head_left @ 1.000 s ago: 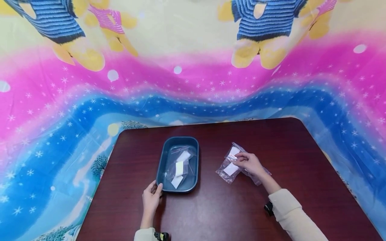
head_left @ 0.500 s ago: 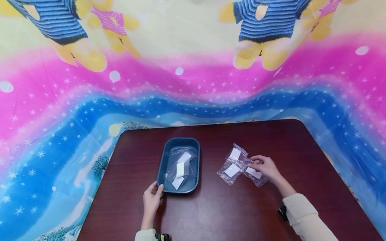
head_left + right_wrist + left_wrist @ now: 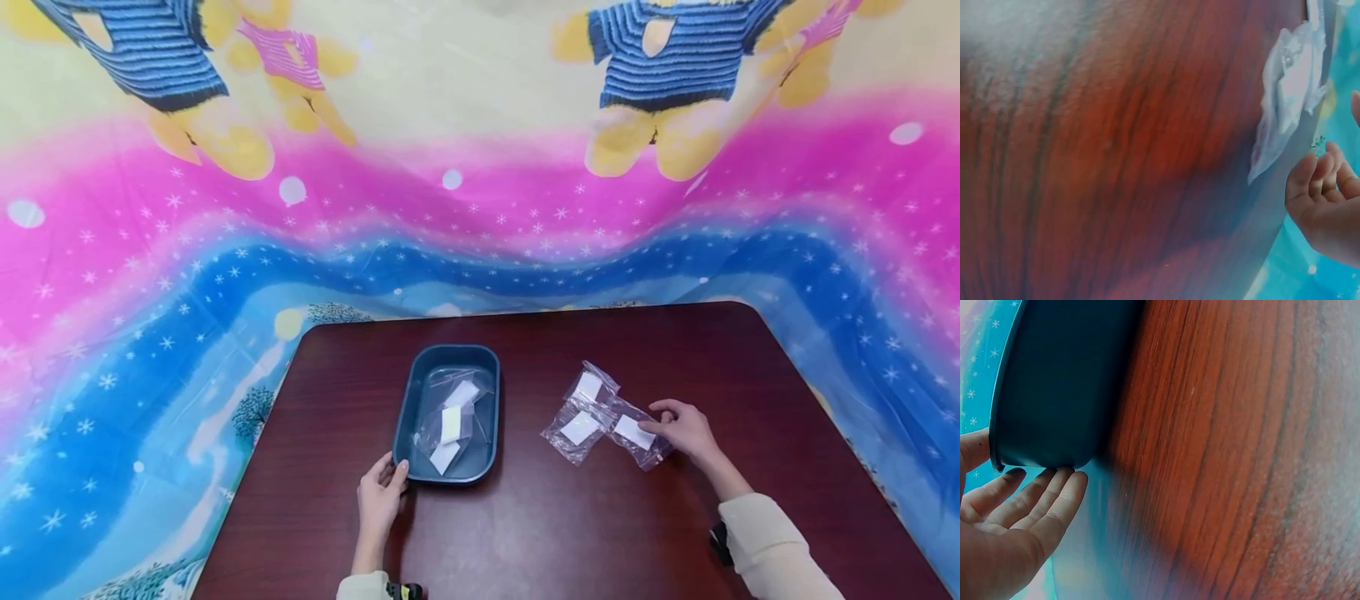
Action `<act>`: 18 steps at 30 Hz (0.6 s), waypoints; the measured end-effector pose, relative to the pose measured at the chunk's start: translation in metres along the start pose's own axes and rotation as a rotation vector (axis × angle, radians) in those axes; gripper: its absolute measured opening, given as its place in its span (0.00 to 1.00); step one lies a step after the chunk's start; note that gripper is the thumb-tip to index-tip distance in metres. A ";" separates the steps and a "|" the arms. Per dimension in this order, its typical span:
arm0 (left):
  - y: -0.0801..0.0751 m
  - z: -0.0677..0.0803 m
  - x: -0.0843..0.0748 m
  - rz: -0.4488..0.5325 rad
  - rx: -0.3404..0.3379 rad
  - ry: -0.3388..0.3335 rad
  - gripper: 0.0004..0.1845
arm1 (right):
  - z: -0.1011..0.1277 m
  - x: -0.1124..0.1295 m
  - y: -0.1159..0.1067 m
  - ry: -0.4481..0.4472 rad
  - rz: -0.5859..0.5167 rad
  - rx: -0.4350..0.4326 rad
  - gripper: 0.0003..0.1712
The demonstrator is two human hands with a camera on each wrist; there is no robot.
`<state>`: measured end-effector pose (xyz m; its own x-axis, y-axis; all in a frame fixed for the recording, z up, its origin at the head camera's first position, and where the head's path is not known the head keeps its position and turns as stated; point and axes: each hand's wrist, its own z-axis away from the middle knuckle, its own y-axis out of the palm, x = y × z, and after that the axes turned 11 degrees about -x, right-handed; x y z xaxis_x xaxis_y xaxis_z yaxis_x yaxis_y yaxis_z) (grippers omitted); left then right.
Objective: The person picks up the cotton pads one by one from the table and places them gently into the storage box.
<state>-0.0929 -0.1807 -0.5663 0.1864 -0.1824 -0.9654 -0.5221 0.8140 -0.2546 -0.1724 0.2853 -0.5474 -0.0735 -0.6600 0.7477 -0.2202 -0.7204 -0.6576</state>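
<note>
A dark teal tray (image 3: 406,404) stands on the dark wood table (image 3: 525,533). Small clear bags with white cards (image 3: 448,423) lie inside it. My left hand (image 3: 381,493) rests on the tray's near-left corner; in the left wrist view its fingers (image 3: 1035,506) lie fairly straight against the tray wall (image 3: 1054,381). To the right, three more clear bags lie flat: one farther back (image 3: 592,386), one in front (image 3: 577,428), one at the right (image 3: 634,433). My right hand (image 3: 681,425) sits at that bag's right edge. In the right wrist view its fingers (image 3: 1319,181) are loosely curled beside a bag (image 3: 1291,87).
A bright cloth (image 3: 480,208) with pink and blue bands and cartoon bears hangs behind the table and drapes down both sides. The table's rounded far corners lie at the left (image 3: 315,329) and right (image 3: 742,308). Bare wood spans the near half.
My right hand has slid to the right, and one bag now lies to the right of the other two. The left hand and the tray have stayed put.
</note>
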 end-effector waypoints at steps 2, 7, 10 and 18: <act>0.000 0.000 0.000 -0.006 -0.006 0.002 0.22 | 0.001 -0.004 0.000 -0.008 0.044 -0.008 0.28; 0.001 -0.001 0.000 -0.003 -0.015 0.013 0.21 | 0.002 -0.013 0.001 -0.024 0.125 -0.020 0.31; 0.000 -0.001 0.000 -0.003 -0.011 0.018 0.21 | 0.003 -0.018 0.001 -0.043 0.166 -0.008 0.32; -0.001 0.000 0.000 0.003 -0.006 0.010 0.22 | 0.005 -0.023 0.002 -0.055 0.227 0.026 0.36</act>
<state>-0.0925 -0.1810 -0.5661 0.1771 -0.1857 -0.9665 -0.5272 0.8114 -0.2525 -0.1663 0.2977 -0.5661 -0.0653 -0.8157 0.5747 -0.1786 -0.5571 -0.8110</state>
